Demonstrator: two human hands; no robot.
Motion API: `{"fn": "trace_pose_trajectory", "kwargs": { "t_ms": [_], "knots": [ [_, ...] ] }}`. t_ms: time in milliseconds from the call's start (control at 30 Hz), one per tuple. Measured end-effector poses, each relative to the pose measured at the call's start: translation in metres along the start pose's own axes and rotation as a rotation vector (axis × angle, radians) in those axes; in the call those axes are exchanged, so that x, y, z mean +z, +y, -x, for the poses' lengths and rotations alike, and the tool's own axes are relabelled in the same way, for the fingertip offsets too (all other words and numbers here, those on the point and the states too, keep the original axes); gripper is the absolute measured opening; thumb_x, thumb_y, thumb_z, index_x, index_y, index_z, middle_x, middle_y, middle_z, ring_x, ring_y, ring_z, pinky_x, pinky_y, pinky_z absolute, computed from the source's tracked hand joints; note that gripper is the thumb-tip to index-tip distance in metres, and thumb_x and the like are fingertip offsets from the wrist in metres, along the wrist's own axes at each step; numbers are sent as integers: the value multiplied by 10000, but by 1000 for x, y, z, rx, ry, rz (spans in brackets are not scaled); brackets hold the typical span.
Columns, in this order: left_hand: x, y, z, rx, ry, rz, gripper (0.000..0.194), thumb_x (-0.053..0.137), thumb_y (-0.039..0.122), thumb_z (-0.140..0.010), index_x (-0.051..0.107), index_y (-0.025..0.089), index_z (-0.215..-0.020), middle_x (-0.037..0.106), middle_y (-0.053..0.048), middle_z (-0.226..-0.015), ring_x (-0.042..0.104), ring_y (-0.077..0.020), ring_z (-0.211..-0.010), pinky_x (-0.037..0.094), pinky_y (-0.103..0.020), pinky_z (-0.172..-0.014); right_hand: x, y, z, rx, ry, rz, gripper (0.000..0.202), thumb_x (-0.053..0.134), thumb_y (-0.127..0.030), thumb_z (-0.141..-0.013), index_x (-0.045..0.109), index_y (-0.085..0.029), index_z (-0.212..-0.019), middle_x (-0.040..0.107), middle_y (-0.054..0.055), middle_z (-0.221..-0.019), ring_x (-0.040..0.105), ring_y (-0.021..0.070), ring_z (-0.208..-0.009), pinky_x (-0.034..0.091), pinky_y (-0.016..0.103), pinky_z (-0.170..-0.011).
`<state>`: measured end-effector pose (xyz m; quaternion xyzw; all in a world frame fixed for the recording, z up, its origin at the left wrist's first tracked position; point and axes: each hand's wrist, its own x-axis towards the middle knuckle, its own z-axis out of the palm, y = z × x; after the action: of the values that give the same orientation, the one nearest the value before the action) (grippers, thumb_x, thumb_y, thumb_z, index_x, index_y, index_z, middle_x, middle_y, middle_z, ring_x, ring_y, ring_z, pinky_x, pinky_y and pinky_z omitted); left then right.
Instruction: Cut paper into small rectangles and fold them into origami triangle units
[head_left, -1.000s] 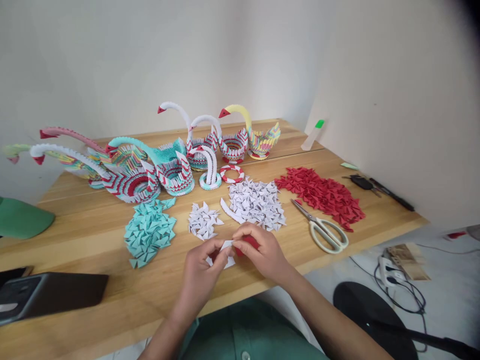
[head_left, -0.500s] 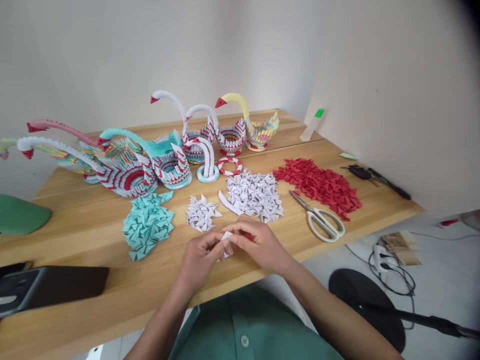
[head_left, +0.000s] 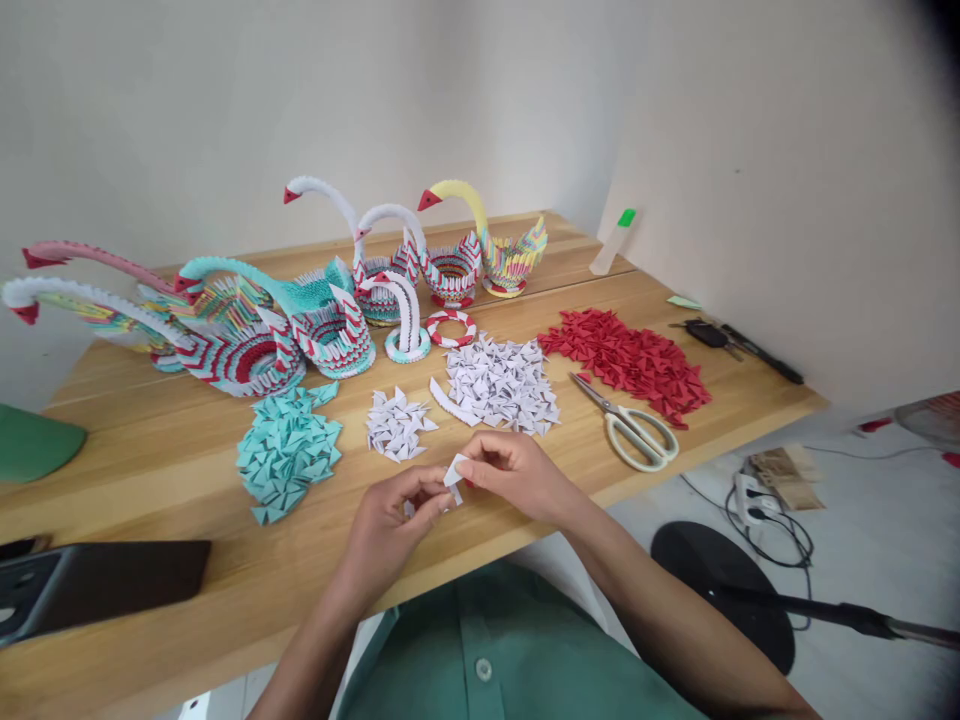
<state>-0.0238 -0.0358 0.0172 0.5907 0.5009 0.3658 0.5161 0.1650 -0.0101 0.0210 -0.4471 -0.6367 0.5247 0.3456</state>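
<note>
My right hand (head_left: 521, 476) pinches a white folded paper piece (head_left: 454, 470) between thumb and fingers. Something red shows under its curled fingers, too little to name. Close by on the left, my left hand (head_left: 394, 520) is closed on more white folded paper (head_left: 457, 496), mostly hidden by the fingers. The two bits of paper meet or nearly meet; I cannot tell whether they are joined. Just beyond the hands lie a small heap of white paper triangles (head_left: 399, 424), a larger white heap (head_left: 506, 385) and a curved white strip of joined pieces (head_left: 451, 404).
Scissors (head_left: 637, 436) lie right of my hands, before a red paper heap (head_left: 630, 362). A turquoise heap (head_left: 289, 450) is at left. Several paper swans, one yellow-necked (head_left: 517, 258), stand behind with a red-and-white ring (head_left: 451, 329). A dark box-shaped device (head_left: 124, 580) sits front left.
My hands have drawn slightly apart, and more of the white paper shows between them. The right fingers' white piece is now tilted above the left hand's paper. The whole view has shifted slightly.
</note>
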Motion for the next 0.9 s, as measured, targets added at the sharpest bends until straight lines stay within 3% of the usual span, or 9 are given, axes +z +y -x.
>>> {"fn": "trace_pose_trajectory", "kwargs": {
  "t_ms": [367, 900],
  "knots": [
    [12, -9, 0, -9, 63, 45, 203, 655, 331, -789, 677, 168, -669, 634, -11, -612, 531, -140, -584, 404, -238, -573, 5, -6, 3, 45, -16, -173, 288, 652, -421, -829, 621, -168, -695, 578, -26, -587, 449, 98, -542, 330, 227, -516],
    [10, -6, -1, -31, 14, 194, 252, 638, 320, -816, 625, 154, -627, 617, 4, -582, 529, -106, -559, 416, -212, -563, 3, -4, -1, 14, -28, -74, 245, 613, -346, -859, 655, -162, -702, 587, -17, -628, 491, 110, -588, 370, 227, -559]
  ]
}}
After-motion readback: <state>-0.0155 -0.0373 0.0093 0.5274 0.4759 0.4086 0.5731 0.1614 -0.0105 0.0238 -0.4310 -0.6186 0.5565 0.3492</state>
